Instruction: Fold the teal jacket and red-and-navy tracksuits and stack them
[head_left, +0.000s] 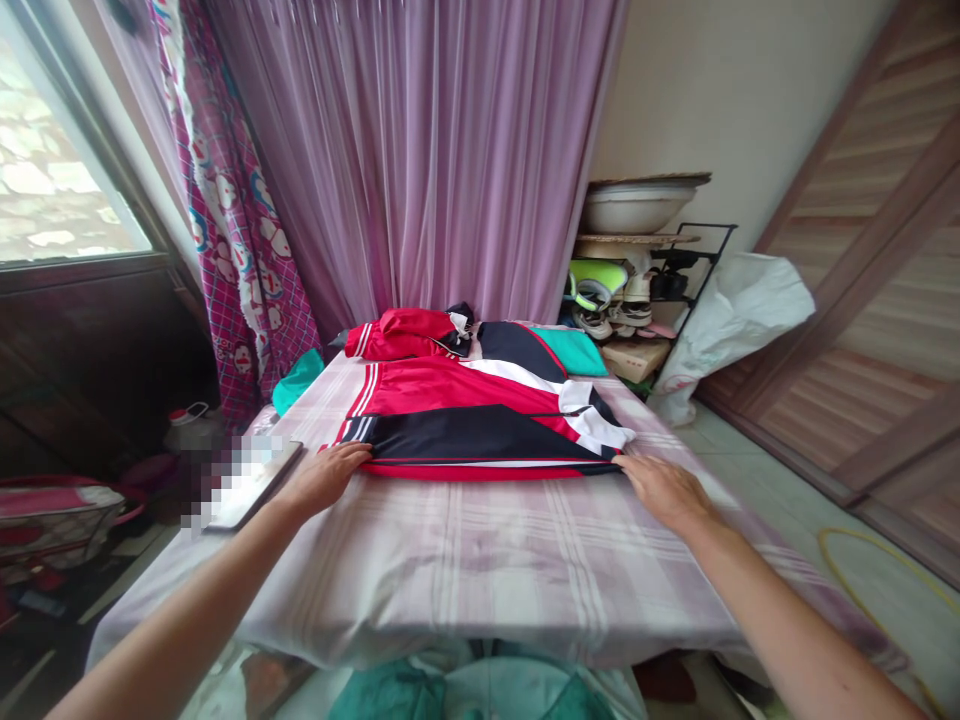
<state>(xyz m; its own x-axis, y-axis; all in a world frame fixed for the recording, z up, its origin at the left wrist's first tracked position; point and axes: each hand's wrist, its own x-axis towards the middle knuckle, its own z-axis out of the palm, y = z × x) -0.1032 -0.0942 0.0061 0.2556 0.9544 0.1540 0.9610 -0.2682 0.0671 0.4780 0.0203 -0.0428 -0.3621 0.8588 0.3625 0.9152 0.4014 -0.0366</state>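
Through my feed, a sheer mauve curtain (420,150) fills the far wall, with a pink cartoon-print curtain (240,250) to its left. Far right, I can make out a white basin (637,208) on a shelf above shoes (611,310) by a black metal rack (697,235), and a white plastic sack (739,320) near a slatted wooden door (847,290).

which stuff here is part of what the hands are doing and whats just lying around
In use: left hand and right hand, both flat on the near edge of the track jacket.
Just lying around: red garment, teal pillow, shoes, white sack, basin.
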